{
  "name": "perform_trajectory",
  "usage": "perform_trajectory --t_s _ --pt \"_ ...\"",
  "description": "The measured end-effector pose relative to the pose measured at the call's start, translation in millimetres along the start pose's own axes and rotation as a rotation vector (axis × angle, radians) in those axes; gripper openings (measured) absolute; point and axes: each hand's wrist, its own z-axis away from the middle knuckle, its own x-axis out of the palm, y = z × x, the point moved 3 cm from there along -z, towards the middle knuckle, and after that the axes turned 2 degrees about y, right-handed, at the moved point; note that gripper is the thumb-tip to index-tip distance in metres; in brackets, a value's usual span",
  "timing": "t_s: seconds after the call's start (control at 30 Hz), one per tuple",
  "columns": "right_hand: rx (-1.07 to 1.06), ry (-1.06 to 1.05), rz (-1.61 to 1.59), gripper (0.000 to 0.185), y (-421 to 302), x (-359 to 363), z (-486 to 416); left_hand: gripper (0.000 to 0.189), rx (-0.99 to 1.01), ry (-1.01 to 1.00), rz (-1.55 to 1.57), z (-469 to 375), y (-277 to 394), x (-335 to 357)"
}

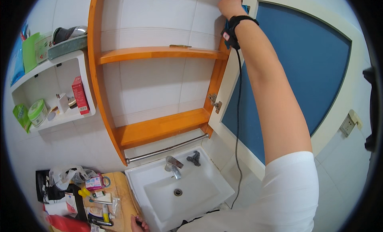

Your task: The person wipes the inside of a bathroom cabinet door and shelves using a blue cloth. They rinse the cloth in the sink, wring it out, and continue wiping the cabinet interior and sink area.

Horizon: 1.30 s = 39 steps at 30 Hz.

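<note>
My right hand (232, 7) is raised to the upper right corner of an orange wooden cabinet frame (149, 54), by the open cabinet door with a blue panel (302, 52). A blue cloth (227, 43) shows beneath the hand and wrist; the fingers are mostly turned away. A black strap with a cable (238, 112) is around that wrist. My left hand (139, 223) is low, beside the white washbasin (191, 196), with its fingers curled; whether it holds anything is unclear. A small flat brass-coloured piece (180, 46) lies on the upper shelf.
A metal towel bar (167, 149) runs under the cabinet, above the tap (173, 167). A dark scrubber (194, 158) lies on the basin rim. Toiletries and a red bottle (67, 223) crowd a tan surface (119, 184) at left. A white wall shelf (86, 82) holds several items.
</note>
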Motion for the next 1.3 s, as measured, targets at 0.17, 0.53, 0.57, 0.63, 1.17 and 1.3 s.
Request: perform_trajectory --t_s 0.17,0.53,0.57,0.63,1.17,1.3 --pt "-0.041 -0.026 -0.75 0.033 28.2 -38.3 -4.2 0.026 -0.004 0.027 0.012 3.0 -4.7 -7.0" --pt "0.11 -0.357 -1.766 0.029 -72.6 -68.8 285.7 0.029 -0.039 -0.119 0.063 -23.6 1.5 -32.3" --pt "0.281 -0.387 -1.693 0.028 -91.3 -51.4 310.5 0.029 -0.047 -0.114 0.05 -20.4 4.1 -33.2" --pt "0.594 -0.394 -1.726 0.027 -127.3 -13.6 335.9 0.03 -0.058 -0.09 0.017 -8.5 6.8 -37.8" --pt "-0.041 -0.483 -1.251 0.039 -276.8 -5.8 362.0 0.024 -0.171 -0.061 -0.149 9.4 -7.0 2.2" --pt "0.227 -0.848 -1.019 0.046 -227.4 58.8 364.7 0.025 -0.1 -0.068 -0.11 20.7 8.4 21.9"
